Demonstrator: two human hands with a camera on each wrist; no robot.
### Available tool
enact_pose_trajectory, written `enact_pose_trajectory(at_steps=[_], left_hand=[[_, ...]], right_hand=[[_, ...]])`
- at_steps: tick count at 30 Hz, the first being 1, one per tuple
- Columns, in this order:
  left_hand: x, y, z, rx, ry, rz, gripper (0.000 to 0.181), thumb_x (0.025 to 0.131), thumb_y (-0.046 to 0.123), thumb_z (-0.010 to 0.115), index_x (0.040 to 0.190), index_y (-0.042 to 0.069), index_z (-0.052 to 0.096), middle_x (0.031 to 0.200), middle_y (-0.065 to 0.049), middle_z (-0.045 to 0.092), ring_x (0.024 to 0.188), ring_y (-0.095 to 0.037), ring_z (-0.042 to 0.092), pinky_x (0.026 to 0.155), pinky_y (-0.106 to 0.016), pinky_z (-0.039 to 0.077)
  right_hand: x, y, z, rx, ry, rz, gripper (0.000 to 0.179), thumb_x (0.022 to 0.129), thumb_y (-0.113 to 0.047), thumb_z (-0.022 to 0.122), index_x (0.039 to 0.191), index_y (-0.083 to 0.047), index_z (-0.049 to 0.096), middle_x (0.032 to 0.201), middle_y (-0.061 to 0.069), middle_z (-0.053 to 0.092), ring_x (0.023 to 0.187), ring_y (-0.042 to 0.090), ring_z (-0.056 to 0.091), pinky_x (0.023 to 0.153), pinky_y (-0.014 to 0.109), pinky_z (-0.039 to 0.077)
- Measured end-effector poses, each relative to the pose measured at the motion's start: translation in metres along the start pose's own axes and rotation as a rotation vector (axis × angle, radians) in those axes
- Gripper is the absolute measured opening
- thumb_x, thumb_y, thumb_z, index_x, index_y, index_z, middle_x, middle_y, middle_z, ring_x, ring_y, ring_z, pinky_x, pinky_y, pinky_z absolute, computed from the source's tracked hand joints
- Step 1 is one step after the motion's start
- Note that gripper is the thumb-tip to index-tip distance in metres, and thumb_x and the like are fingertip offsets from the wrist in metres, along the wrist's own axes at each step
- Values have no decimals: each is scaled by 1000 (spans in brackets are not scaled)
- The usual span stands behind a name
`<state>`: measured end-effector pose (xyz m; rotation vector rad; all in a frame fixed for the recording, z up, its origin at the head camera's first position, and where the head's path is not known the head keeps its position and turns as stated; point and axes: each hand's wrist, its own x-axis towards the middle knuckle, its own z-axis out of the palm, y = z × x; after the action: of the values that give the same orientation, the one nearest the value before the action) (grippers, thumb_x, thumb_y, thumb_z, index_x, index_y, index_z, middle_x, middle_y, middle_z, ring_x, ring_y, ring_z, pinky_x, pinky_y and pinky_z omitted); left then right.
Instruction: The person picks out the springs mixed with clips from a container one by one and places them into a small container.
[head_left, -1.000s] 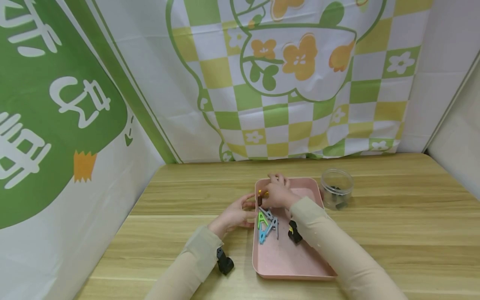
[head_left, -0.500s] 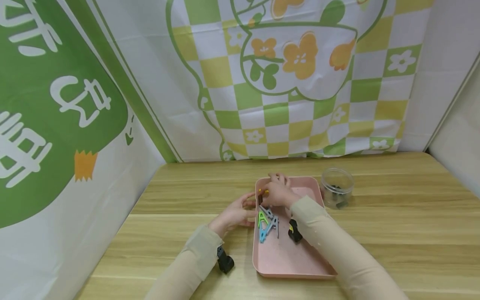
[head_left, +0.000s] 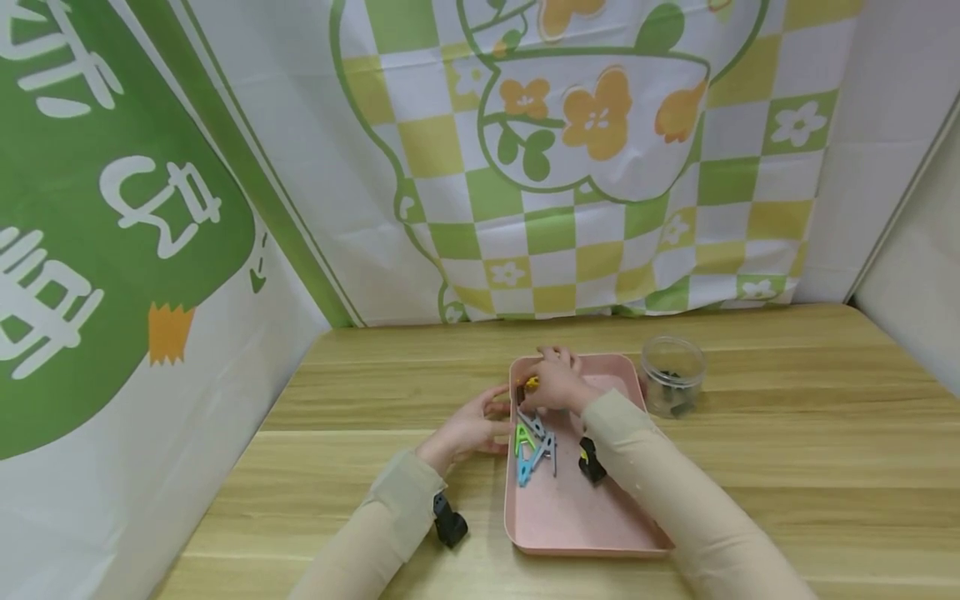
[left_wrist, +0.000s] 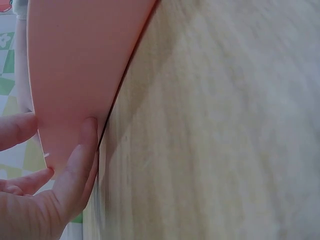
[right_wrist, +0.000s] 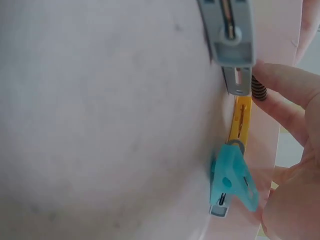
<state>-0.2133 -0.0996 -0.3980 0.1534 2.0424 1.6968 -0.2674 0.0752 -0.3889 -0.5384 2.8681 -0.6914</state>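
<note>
At the far left corner of a pink tray, my right hand pinches a small dark ridged piece between thumb and fingertip. Its exact kind is unclear; it looks ribbed like a screw or spring. My left hand touches the outside of the tray's left wall, fingers spread and lightly bent. In the right wrist view a yellow clothespin, a teal clothespin and a grey clothespin lie along the wall. A green clothespin shows in the head view.
A clear round jar with dark pieces inside stands right of the tray on the wooden table. A black device sits at the left wrist, another black device at the right. A patterned cloth hangs behind.
The right hand's fingers shift slightly at the tray's far left corner, and more of the yellow thing beside them shows. The left hand, tray and jar stay essentially in place.
</note>
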Motion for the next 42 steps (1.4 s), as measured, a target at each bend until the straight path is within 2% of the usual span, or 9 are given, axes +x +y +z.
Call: enact_pose_trajectory(at_steps=[9, 18, 21, 25, 33, 42], left_hand=[[0, -2, -1, -1, 5, 2, 68, 91, -4, 54, 150, 11, 24, 141, -25, 36, 107, -32, 59, 83, -43, 57], [0, -2, -1, -11, -1, 12, 69, 90, -6, 54, 150, 9, 23, 141, -26, 36, 107, -33, 59, 83, -43, 57], [0, -2, -1, -14, -4, 15, 69, 90, -6, 54, 150, 9, 24, 141, -26, 36, 107, -34, 59, 83, -44, 57], [0, -1, -1, -6, -7, 12, 68, 90, -5, 54, 149, 10, 24, 141, -26, 37, 108, -34, 58, 83, -45, 57], [-1, 0, -2, -5, -18, 1, 69, 90, -4, 54, 150, 11, 24, 142, -25, 36, 109, -35, 57, 84, -43, 57], [2, -2, -2, -18, -3, 2, 69, 90, -6, 53, 150, 11, 24, 140, -25, 37, 108, -34, 58, 84, -44, 57]], right_hand=[[1, 1, -5, 12, 20, 23, 37, 73, -34, 78, 108, -22, 72, 154, 21, 21, 139, 46, 9, 111, 65, 8], [-5, -3, -22, 15, 51, -20, 31, 79, -31, 75, 108, -20, 72, 153, 22, 24, 139, 48, 11, 110, 66, 10], [-7, -4, -27, 25, 70, -14, 37, 79, -33, 75, 112, -17, 70, 154, 21, 22, 139, 47, 10, 112, 64, 10], [-9, -5, -31, 50, 88, -11, 38, 78, -33, 77, 111, -15, 70, 154, 20, 21, 140, 47, 9, 112, 64, 7], [-16, -2, -38, 57, 100, -26, 34, 77, -31, 77, 107, -16, 71, 155, 20, 20, 139, 47, 8, 111, 65, 6], [-23, -3, -52, 66, 124, -62, 31, 78, -30, 76, 106, -16, 72, 155, 18, 19, 139, 45, 5, 111, 63, 3]])
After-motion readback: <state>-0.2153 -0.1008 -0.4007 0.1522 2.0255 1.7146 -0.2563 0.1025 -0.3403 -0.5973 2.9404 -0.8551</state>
